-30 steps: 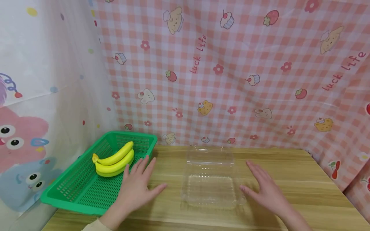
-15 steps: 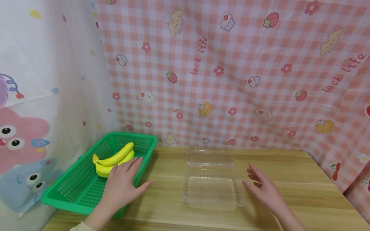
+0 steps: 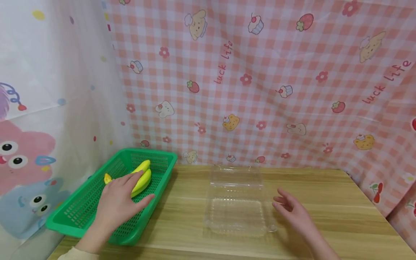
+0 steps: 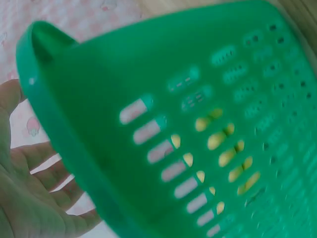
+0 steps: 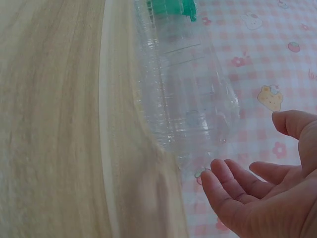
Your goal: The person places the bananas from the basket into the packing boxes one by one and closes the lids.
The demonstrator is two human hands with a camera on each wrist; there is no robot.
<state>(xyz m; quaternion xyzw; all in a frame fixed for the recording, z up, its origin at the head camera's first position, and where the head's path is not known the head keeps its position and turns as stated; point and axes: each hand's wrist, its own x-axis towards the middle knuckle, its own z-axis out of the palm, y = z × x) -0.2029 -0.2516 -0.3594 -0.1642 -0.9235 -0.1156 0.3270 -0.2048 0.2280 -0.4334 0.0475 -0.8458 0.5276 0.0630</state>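
A bunch of yellow bananas [image 3: 142, 180] lies in the green plastic basket [image 3: 162, 187] at the left of the table. Over the basket, my left hand [image 3: 117, 200] spreads its fingers above the bananas and hides part of them. In the left wrist view that hand [image 4: 39, 188] shows beyond the basket's green wall [image 4: 109, 84], with yellow seen through the slots. A clear plastic clamshell box [image 3: 237, 215] stands with its lid up at the middle of the table. Just right of it hovers my right hand [image 3: 295, 213], fingers loosely bent, holding nothing.
The wooden table [image 3: 341, 209] runs back to a pink checked cloth [image 3: 276, 54] hanging behind it. A white cartoon-print cloth [image 3: 65, 144] hangs at the left beside the basket.
My left hand has moved left from the basket's right rim to over the bananas, covering more of them. The right hand has shifted slightly, its fingers bending more. Box and basket stay put.
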